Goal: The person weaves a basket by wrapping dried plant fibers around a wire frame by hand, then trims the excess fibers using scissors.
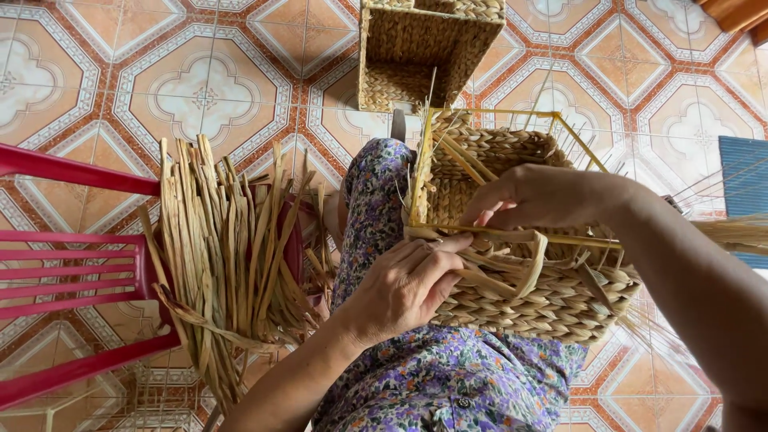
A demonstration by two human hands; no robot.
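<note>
A half-woven straw basket (528, 300) on a yellow wire frame (560, 120) rests on my lap, over a purple floral garment (448, 376). My left hand (404, 284) presses on the basket's near rim, fingers pinching flat straw strands against the wire. My right hand (532, 196) reaches over the rim from the right, fingertips gripping a straw strand (512, 268) at the top edge. Loose strand ends curl out below the rim.
A bundle of dried straw strips (228, 256) lies across a red plastic chair (72, 272) at my left. A finished woven square basket (424, 48) stands on the patterned tile floor (200, 88) ahead. A blue object (744, 188) sits at the right edge.
</note>
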